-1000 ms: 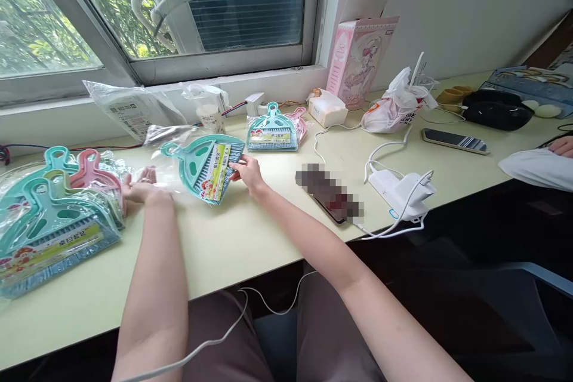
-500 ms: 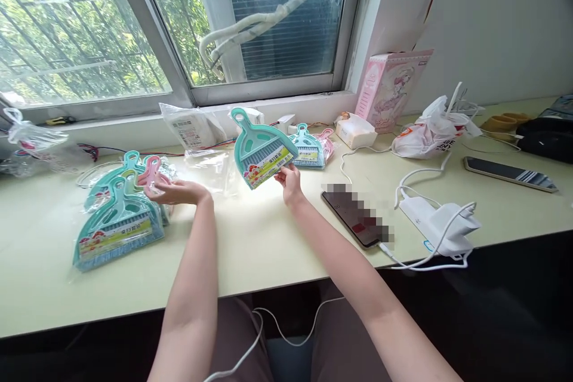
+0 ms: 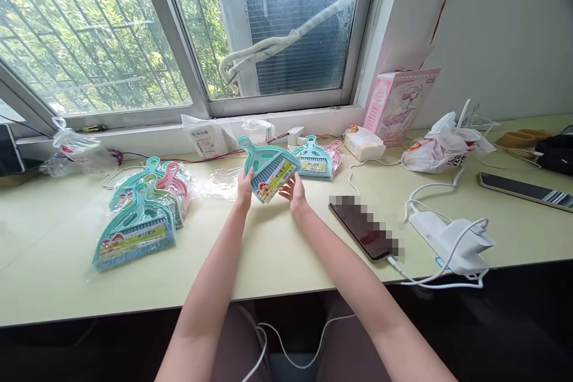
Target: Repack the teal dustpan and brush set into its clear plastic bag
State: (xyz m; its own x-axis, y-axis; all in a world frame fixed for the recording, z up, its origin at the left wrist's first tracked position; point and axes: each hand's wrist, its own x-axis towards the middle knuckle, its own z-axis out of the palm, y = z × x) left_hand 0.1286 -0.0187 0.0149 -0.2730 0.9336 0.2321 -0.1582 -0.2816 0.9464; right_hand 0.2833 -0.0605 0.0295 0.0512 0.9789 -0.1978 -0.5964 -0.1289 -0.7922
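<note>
A teal dustpan-and-brush set (image 3: 267, 168) with a yellow label is held up above the middle of the table, tilted. My left hand (image 3: 245, 190) grips its left edge. My right hand (image 3: 295, 191) is at its lower right corner, thumb by the label, other fingers partly spread beneath. On the left lies a pile of wrapped sets: a teal one (image 3: 136, 230) in front, with green, pink (image 3: 172, 182) and teal ones behind. Just behind my right hand rest another teal set (image 3: 314, 159) and a pink one (image 3: 335, 155).
A phone (image 3: 360, 228) on a cable lies right of my right forearm, with a white power strip (image 3: 441, 239) beyond. A tissue pack (image 3: 364, 144), pink box (image 3: 400, 107) and white bag (image 3: 441, 146) stand at the back right. Clear plastic wrap (image 3: 217, 184) lies left of my hands.
My left hand has left the pile on the left and taken hold of the teal set's left edge. The held set sits lower, and the camera view has shifted.
</note>
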